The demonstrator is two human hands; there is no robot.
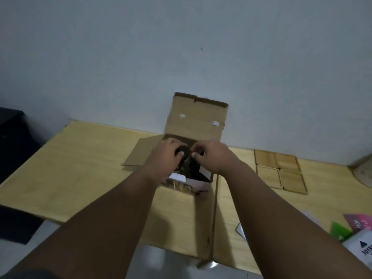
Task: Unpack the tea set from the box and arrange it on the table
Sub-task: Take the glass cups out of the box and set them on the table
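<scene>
Pale wood table (80,168) against grey wall. Open cardboard box (198,119) at centre; left hand (164,156) grips a dark round piece (182,152) inside it, right hand (211,156) pinches beside it. Four wooden coasters (279,171) right.

Surface: pale wooden table (76,170) against a wall | Centre of frame: open cardboard box (198,117), lid flap upright, side flap lying flat at its left | Right of centre: four square wooden coasters (280,171) laid two by two, touching | Lower right corner: coloured paper packets (356,232), partly overlapping
</scene>
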